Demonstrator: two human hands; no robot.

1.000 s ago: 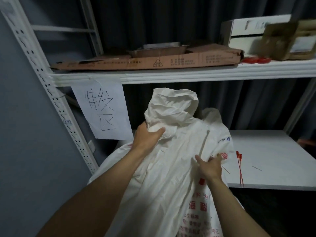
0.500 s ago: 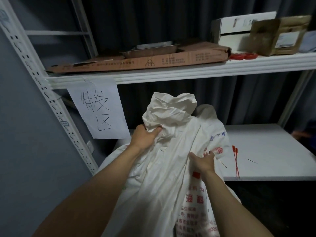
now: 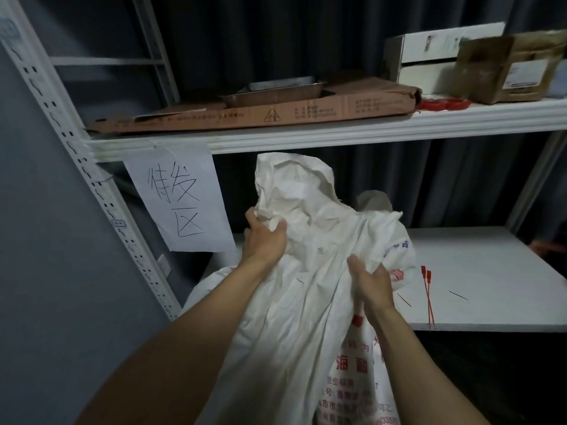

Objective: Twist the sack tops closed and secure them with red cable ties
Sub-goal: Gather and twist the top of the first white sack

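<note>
In the head view, the white sack (image 3: 291, 317) is being held up in front of the lower shelf (image 3: 491, 271). Its loose top (image 3: 294, 185) is being gripped by the left hand (image 3: 264, 243), with fingers curled into the cloth, and the sack's side is being pinched by the right hand (image 3: 371, 286). The top is being gathered, it seems — not yet twisted tight. Two red cable ties (image 3: 427, 289) are lying on the shelf, just beside the sack. Next, the top likely needs twisting into a thin neck — then one hand must be freed for a tie.
</note>
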